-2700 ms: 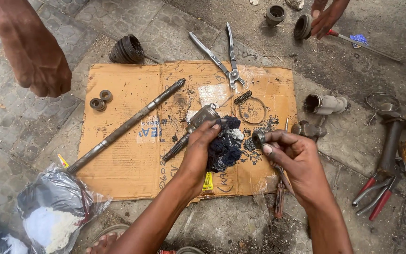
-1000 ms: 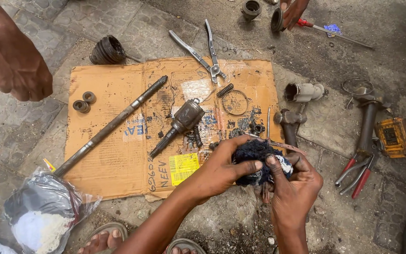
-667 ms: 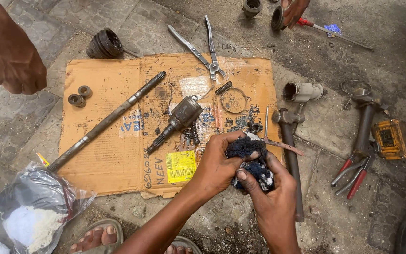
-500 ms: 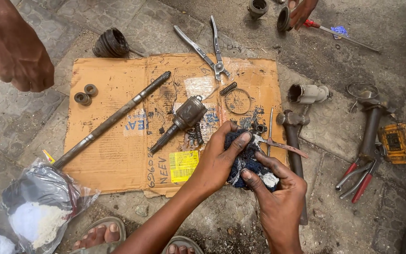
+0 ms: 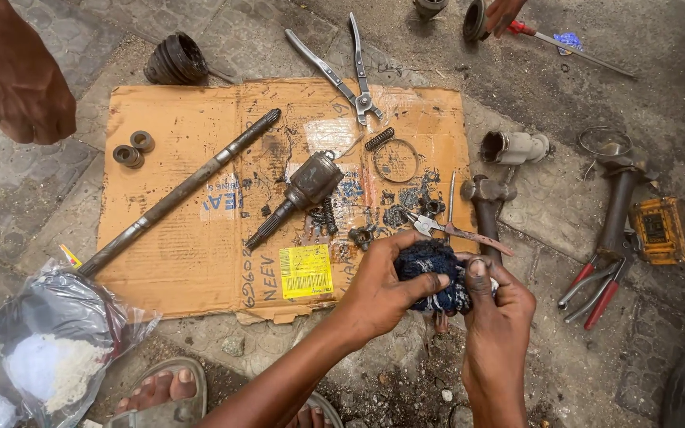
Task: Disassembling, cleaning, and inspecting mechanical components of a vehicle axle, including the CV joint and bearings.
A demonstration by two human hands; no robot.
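Sandalled toes (image 5: 160,390) show at the near edge of the paved ground, beside a crumpled plastic bag (image 5: 57,349) with white powder inside. Just beyond them, off the near edge of the cardboard sheet (image 5: 192,238), both hands meet around a dark blue rag (image 5: 430,273). The left hand (image 5: 382,289) reaches in from the near left and curls over the rag, fingers pressed onto it; the right hand (image 5: 497,305) comes up from below, thumb upright against the cloth, fingers closed around its far side. What the rag wraps is hidden.

On the cardboard lie a greasy joint housing with its stub shaft (image 5: 299,194), a long axle shaft (image 5: 180,190) running diagonally, two small rings (image 5: 134,148) near the left edge, a wire ring (image 5: 396,161) and a small spring (image 5: 378,139). Long-handled pliers (image 5: 342,67) cross the far edge, next to a rubber boot (image 5: 176,59). Red-handled pliers (image 5: 596,285) and a yellow tool (image 5: 667,230) lie to the right on the ground. Another person's hand (image 5: 21,75) hangs at the far left corner.
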